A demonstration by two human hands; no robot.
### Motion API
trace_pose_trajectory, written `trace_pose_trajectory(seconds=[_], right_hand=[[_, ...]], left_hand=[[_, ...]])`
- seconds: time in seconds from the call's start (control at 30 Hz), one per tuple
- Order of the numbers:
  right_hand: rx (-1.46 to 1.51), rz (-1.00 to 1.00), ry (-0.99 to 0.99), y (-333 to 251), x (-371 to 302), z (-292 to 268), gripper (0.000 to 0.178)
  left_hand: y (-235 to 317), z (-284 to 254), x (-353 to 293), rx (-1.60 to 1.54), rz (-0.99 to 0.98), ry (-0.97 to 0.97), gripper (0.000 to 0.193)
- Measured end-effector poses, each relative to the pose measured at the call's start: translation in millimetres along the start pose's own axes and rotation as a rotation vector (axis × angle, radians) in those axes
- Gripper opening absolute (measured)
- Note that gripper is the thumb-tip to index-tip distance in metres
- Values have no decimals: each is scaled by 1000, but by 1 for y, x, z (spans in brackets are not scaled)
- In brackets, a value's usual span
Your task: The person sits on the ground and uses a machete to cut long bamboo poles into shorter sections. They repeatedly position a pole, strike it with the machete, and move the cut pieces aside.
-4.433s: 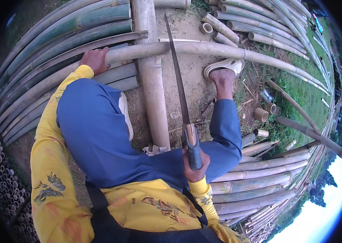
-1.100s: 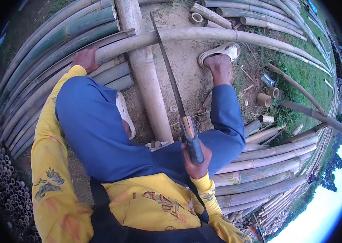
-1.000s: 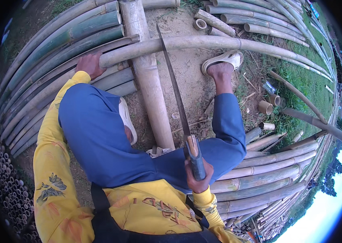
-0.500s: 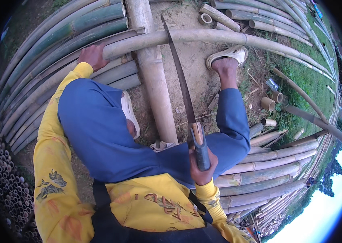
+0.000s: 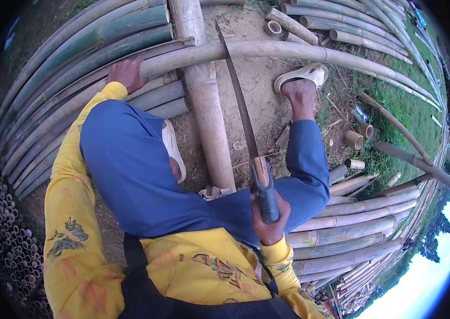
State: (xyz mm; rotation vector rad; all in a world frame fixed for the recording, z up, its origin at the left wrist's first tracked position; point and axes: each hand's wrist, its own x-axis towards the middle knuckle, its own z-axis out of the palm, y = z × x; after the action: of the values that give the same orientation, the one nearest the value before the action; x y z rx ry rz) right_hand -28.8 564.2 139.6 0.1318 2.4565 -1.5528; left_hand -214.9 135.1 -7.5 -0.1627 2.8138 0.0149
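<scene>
A long pale bamboo pole (image 5: 283,50) runs across in front of me, over a thick bamboo log (image 5: 207,114) on the ground. At its left end my left hand (image 5: 127,75) is closed round the pole. My right hand (image 5: 270,220) is wrapped round the dark handle of a handsaw (image 5: 242,109), close in front of my body. The saw's long blade points away from me and crosses the pole just right of the log. Whether its teeth have cut into the pole, I cannot tell.
Stacked bamboo poles (image 5: 92,40) lie at the left, with more poles (image 5: 350,223) at the lower right. Short bamboo offcuts (image 5: 353,139) sit on the ground beyond my right leg. Bundled cut bamboo ends (image 5: 9,234) fill the lower left. My right foot wears a pale clog (image 5: 318,74).
My right hand and the saw handle have shifted slightly forward. My left hand stays on the pole, and the whole view has moved a little.
</scene>
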Motion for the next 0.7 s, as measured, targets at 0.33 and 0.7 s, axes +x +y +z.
trace_pose_trajectory(seconds=[0.33, 0.7], right_hand=[[-12, 22, -16, 2, -26, -24, 24], [32, -104, 58, -2, 40, 17, 15]], left_hand=[[-11, 6, 1, 5, 15, -6, 65], [-20, 32, -2, 7, 56, 86, 68]])
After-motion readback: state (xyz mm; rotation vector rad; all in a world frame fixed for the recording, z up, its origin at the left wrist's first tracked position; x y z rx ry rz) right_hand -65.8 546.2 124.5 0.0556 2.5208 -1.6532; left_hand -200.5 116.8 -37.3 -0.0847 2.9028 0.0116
